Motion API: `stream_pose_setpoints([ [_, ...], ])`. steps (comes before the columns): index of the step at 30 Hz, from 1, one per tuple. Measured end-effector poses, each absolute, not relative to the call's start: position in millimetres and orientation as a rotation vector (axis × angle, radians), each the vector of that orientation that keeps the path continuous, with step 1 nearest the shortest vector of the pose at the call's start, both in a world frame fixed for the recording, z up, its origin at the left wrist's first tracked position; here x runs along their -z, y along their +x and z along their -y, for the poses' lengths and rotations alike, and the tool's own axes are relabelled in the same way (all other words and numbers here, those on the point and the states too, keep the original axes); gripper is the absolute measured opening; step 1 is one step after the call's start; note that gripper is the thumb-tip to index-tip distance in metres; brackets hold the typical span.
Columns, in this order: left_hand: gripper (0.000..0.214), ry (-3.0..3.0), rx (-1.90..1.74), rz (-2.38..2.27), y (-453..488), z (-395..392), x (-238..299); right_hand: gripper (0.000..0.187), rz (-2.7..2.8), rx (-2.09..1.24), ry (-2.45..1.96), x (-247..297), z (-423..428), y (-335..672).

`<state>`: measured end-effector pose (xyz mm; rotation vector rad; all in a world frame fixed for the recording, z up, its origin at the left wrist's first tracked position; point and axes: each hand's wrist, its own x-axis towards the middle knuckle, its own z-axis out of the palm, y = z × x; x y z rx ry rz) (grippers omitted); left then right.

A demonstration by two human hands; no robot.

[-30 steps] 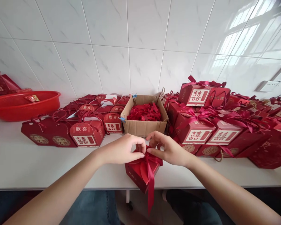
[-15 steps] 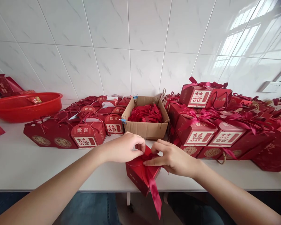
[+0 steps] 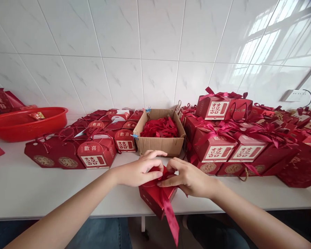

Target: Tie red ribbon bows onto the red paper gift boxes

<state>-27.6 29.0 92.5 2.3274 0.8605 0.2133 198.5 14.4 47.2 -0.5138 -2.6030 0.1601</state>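
A red gift box (image 3: pixel 151 200) sits at the table's front edge, one corner jutting over it. Across its top runs a red satin ribbon (image 3: pixel 171 218), one tail hanging down past the edge. My left hand (image 3: pixel 138 170) is over the box's top with thumb and index finger pinched on the ribbon, its other fingers raised. From the other side, my right hand (image 3: pixel 190 176) pinches the ribbon at the middle of the lid, thumb and fingers curled. The ribbon's crossing is partly hidden beneath my fingers.
Behind my hands stands a cardboard box (image 3: pixel 160 145) full of red ribbons. Gift boxes with cord handles (image 3: pixel 95 152) fill the left. Stacked ribbon-tied gift boxes (image 3: pixel 217 147) are at right. A red plastic basin (image 3: pixel 28 126) stands far left, and a wall socket (image 3: pixel 295 95) far right.
My left hand's fingers have spread and lifted, while its thumb and index finger have shifted slightly toward my right hand. My right hand stays pinched. The camera view has shifted a little.
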Motion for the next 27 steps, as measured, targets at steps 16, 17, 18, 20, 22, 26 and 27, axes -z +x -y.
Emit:
stream_pose_setpoints([
  [16,0.023,2.494,-0.480,-1.080,-29.7,-33.4,-74.1,0.046,2.580,-0.191,-0.519,-42.9,-11.8,200.0],
  [17,0.025,2.498,-0.502,-1.093,-29.5,-33.4,-74.0,0.046,2.583,-0.189,-0.526,-43.2,-11.7,200.1],
  [18,0.026,2.487,-0.515,-1.104,-29.2,-33.1,-74.0,0.045,2.585,-0.190,-0.538,-43.5,-11.8,200.3],
  [20,0.028,2.402,-0.528,-1.109,-27.8,-30.8,-74.8,0.042,2.567,-0.224,-0.554,-43.6,-11.8,200.4],
  [22,0.029,2.264,-0.536,-1.072,-24.8,-26.3,-76.0,0.039,2.500,-0.340,-0.531,-42.3,-11.4,199.9],
  [26,0.032,2.048,-0.650,-1.054,-14.6,-14.1,-76.5,0.024,2.214,-0.636,-0.558,-35.8,-8.6,196.1],
  [27,0.033,2.015,-0.674,-1.079,-12.0,-11.4,-75.8,0.016,2.123,-0.697,-0.621,-34.1,-7.7,194.8],
])
